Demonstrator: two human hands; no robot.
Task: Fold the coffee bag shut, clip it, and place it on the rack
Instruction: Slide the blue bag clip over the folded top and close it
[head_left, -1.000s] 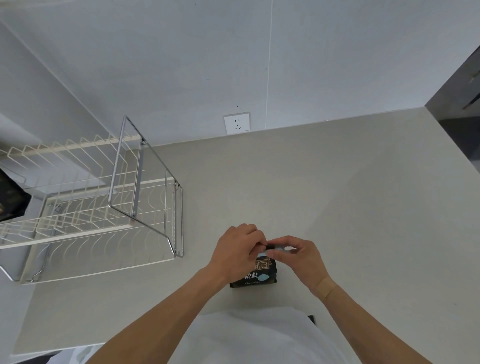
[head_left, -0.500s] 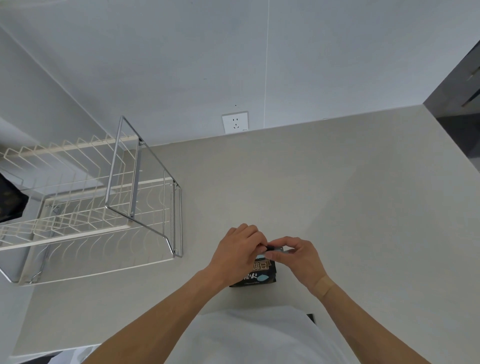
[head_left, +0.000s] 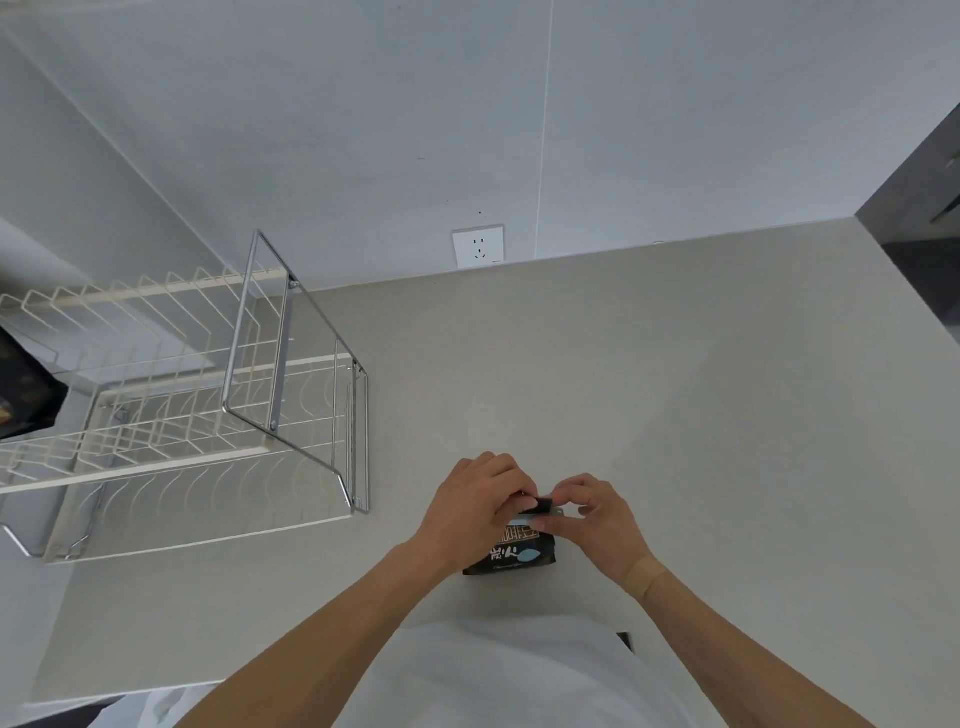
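Coffee bag (head_left: 511, 553) — one, two hands (head_left: 535, 512) gripping, one rack (head_left: 182, 410)

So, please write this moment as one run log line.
both hands: left hand, right hand | pinching coffee bag top | on counter | rack empty

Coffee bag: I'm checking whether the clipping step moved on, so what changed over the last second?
Very little. Both hands stay at the top of the coffee bag: left hand pinching the fold, right hand on the small clip. Nothing was released or newly grasped. The bag remains on the counter, and the rack is untouched.
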